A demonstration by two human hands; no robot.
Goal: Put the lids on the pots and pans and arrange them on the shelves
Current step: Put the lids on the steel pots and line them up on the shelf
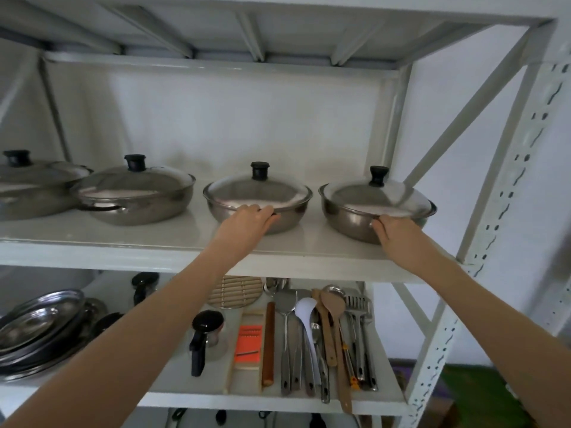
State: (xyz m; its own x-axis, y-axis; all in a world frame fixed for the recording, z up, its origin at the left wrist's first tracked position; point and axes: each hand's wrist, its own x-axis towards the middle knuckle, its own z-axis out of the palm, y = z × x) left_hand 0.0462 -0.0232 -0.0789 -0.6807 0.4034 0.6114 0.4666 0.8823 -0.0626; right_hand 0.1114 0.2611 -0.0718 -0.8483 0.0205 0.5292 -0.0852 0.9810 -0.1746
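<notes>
**Inspector:** Report the step in hand.

**Me:** Four lidded pots stand in a row on the upper shelf (129, 245). I judge I am squaring up the two right-hand ones. My left hand (247, 222) is on the front rim of the third pot (256, 208), fingers curled over its near handle. My right hand (398, 231) is clamped on the front of the end pot (349, 220), thumb against the wall just under the rim.

**Inspector:** Lids?

**Me:** Seated on all four, as far as I can see. The end pot's lid (375, 193) sits slightly tilted, its right edge overhanging the rim; it may want centring.

**Inspector:** How is the step best done?

**Me:** Slide, do not lift, so the lids stay put. Push both pots back evenly from the shelf edge and keep a gap between them. The end pot is near the right upright (394, 125); I would ease it leftward, not further right.

**Inspector:** Anything below?

**Me:** Utensils (321, 338) and stacked plates (40, 329) on the lower shelf, well apart from my hands.
</notes>
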